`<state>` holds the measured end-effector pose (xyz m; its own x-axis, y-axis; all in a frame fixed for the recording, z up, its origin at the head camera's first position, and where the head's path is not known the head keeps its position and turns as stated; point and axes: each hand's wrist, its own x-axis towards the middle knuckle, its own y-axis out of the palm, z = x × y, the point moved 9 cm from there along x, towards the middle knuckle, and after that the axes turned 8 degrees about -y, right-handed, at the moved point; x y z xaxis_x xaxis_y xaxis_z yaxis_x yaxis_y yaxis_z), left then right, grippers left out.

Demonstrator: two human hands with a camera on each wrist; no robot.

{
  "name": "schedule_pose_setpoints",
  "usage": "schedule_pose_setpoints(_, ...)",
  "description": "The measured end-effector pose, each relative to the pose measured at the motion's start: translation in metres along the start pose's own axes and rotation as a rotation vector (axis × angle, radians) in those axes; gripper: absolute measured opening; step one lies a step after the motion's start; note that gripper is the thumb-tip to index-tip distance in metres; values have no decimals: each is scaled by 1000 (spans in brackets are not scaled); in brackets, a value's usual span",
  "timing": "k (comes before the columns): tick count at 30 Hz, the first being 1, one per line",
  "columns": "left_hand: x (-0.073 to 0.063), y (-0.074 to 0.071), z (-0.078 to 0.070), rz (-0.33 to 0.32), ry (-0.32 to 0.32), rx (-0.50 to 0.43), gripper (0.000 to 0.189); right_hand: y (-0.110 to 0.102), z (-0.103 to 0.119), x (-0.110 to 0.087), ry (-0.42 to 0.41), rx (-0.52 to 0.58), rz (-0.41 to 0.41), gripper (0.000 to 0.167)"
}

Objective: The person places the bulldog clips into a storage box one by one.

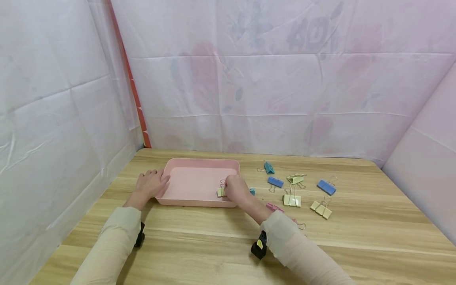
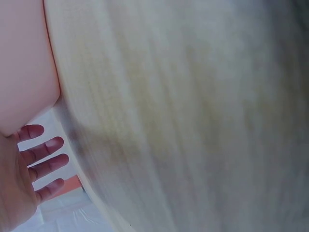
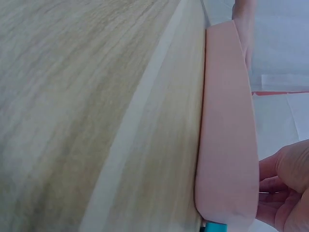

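1. The left hand (image 1: 151,184) touches the left end of the pink tray (image 1: 196,203), its fingers loose and nearly straight.
2. The right hand (image 1: 238,190) is at the tray's right end, fingers curled; it seems to pinch a pale yellow binder clip (image 1: 220,192), though the fingertips are hidden from the head camera.
3. That clip is inside the tray, wire handles upward.
4. A teal clip (image 1: 252,191) sits just outside the tray's right wall; more clips lie farther right on the table (image 1: 199,245).
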<state>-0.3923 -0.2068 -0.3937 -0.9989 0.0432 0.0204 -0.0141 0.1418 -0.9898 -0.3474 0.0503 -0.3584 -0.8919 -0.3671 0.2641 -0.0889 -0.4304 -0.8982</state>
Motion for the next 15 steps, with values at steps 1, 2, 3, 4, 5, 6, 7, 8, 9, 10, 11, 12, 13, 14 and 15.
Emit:
schedule_pose_setpoints(1,0,0,0,0,0,1,58,-2,1,0,-7,-7,-4,17)
schedule_pose_setpoints(2,0,0,0,1,0,2,58,-3,2,0,-11,-13,-7,17)
schedule_pose_setpoints(3,0,0,0,1,-1,2,58,-5,3,0,-19,-26,-12,17)
schedule_pose_setpoints(4,0,0,0,2,-1,2,58,-8,4,0,-25,-33,-19,17)
schedule_pose_setpoints(5,0,0,0,2,-1,1,58,-10,5,-1,-27,-35,-22,16)
schedule_pose_setpoints(6,0,0,0,1,-1,1,58,-12,6,-1,-33,-37,-29,15)
schedule_pose_setpoints(7,-1,-1,0,1,-1,1,58,-15,7,-2,-40,-39,-36,13)
schedule_pose_setpoints(8,-1,-1,0,2,-1,1,58,-17,9,-2,-45,-32,-42,11)
schedule_pose_setpoints(9,-1,-1,0,2,0,1,58,-19,9,-3,-50,-21,-46,9)
schedule_pose_setpoints(10,-1,0,0,2,0,1,58,-21,10,-4,-54,-14,-48,8)
schedule_pose_setpoints(11,0,0,0,3,1,1,58,-23,11,-5,-55,-7,-46,6)
schedule_pose_setpoints(12,0,0,0,4,1,0,58,-25,12,-5,-56,-7,-44,5)
schedule_pose_setpoints(13,0,0,0,5,1,0,58,-27,13,-6,-52,-4,-38,4)
schedule_pose_setpoints(14,0,0,0,5,0,1,58,-29,13,-7,-45,2,-32,4)
schedule_pose_setpoints(15,1,1,1,5,-2,2,58,-31,14,-7,-42,4,-26,4)
